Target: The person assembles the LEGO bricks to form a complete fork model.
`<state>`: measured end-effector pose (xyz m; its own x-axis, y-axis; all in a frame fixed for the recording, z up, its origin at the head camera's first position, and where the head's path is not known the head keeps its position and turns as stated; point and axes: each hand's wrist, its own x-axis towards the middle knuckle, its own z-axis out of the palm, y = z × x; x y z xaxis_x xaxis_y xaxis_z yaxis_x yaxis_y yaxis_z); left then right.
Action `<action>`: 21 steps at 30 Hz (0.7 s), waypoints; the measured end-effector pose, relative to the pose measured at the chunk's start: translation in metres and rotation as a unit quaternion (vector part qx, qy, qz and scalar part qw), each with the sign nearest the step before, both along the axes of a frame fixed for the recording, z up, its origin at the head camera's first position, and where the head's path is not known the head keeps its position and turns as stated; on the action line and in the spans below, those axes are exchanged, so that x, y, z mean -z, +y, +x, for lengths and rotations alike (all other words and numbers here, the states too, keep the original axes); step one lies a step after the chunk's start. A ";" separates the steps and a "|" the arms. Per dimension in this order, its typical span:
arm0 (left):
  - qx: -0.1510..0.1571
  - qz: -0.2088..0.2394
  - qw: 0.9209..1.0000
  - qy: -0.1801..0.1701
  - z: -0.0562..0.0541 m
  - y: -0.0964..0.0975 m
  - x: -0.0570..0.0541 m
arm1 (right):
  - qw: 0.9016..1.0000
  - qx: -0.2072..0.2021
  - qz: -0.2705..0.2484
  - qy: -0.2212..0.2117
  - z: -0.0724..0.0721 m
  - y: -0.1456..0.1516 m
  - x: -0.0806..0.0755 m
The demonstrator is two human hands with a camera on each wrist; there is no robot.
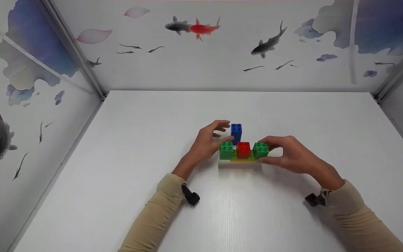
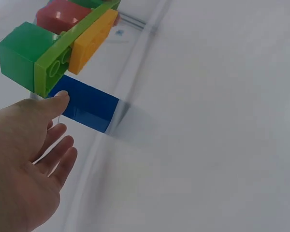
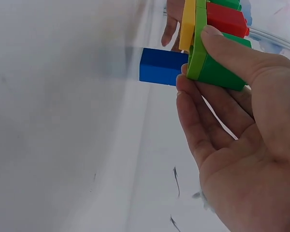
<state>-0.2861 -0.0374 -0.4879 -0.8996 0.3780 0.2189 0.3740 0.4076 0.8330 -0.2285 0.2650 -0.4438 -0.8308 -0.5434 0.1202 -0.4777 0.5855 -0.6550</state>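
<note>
My right hand (image 1: 294, 155) pinches the right end of a toy-brick assembly, its thumb on a light green base strip (image 3: 200, 41). On that strip sit a green brick (image 1: 226, 150), a red brick (image 1: 243, 149) and another green brick (image 1: 260, 149). A yellow-orange brick (image 2: 93, 43) is fixed under the strip. Just behind the assembly, a tall blue block (image 1: 236, 131) stands upright on the table. My left hand (image 1: 208, 140) is beside the block, fingers loosely bent and apart. Its thumb overlaps the block in the left wrist view; whether they touch, I cannot tell.
A white tabletop (image 1: 145, 140) lies under both hands. White panels painted with fish (image 1: 268, 42) stand behind it and at the left. Small black wrist cameras (image 1: 191, 196) hang below the sleeve cuffs.
</note>
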 end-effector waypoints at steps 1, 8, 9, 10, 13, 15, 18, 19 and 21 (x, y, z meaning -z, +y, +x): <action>0.003 0.002 1.000 -0.002 -0.001 0.001 0.001 | 1.000 0.002 0.001 0.003 0.000 0.001 -0.001; 0.007 0.002 1.000 -0.001 0.000 0.008 0.001 | 0.999 0.020 -0.001 0.030 0.002 0.003 -0.011; 0.004 0.000 1.000 0.001 0.001 0.008 0.000 | 0.999 0.022 -0.003 0.033 0.003 0.003 -0.012; 0.002 -0.003 1.000 0.002 0.002 0.008 0.000 | 0.999 0.025 -0.006 0.036 0.003 0.003 -0.013; 0.002 -0.008 1.000 0.009 0.004 0.007 -0.001 | 0.998 0.035 -0.015 0.045 0.005 0.003 -0.016; 0.010 -0.009 1.000 0.018 0.006 0.006 0.000 | 0.997 0.043 -0.022 0.053 0.006 0.003 -0.018; 0.024 -0.007 0.999 0.029 0.010 0.005 0.001 | 0.995 0.058 -0.033 0.068 0.007 0.003 -0.020; 0.027 -0.005 0.999 0.030 0.012 0.005 0.001 | 0.995 0.063 -0.038 0.071 0.008 0.003 -0.020; 0.032 -0.005 0.999 0.031 0.016 0.005 0.001 | 0.993 0.072 -0.045 0.078 0.009 0.002 -0.022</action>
